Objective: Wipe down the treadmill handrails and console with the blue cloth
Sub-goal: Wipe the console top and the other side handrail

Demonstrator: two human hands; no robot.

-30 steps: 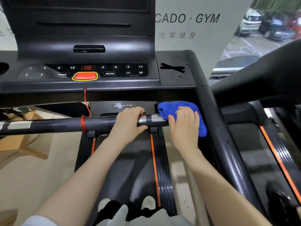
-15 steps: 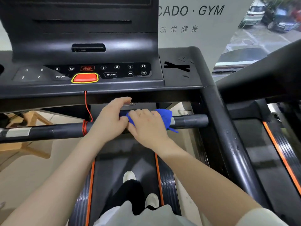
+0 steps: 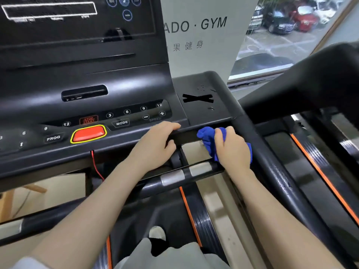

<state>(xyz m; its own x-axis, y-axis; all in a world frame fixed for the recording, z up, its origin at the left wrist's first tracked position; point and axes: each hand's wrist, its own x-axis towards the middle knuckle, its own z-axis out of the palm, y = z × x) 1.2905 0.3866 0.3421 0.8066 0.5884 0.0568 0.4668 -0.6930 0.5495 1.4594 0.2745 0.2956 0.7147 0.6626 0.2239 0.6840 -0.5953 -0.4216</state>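
The black treadmill console fills the upper left, with a button panel and a red stop button. My left hand grips the console's front edge, fingers hooked over the lip. My right hand holds the bunched blue cloth against the underside of the console's right front corner. Below both hands runs the black crossbar handrail with silver sensor plates. The right side handrail slopes down to the right, with water drops on it.
A red safety cord hangs below the stop button. A second treadmill stands close on the right. The belt with orange stripes and my feet lie below. A white gym banner and a window are behind.
Both hands left the crossbar handrail and rose to the console's front edge. The cloth went up and right with my right hand. The view moved closer to the console.
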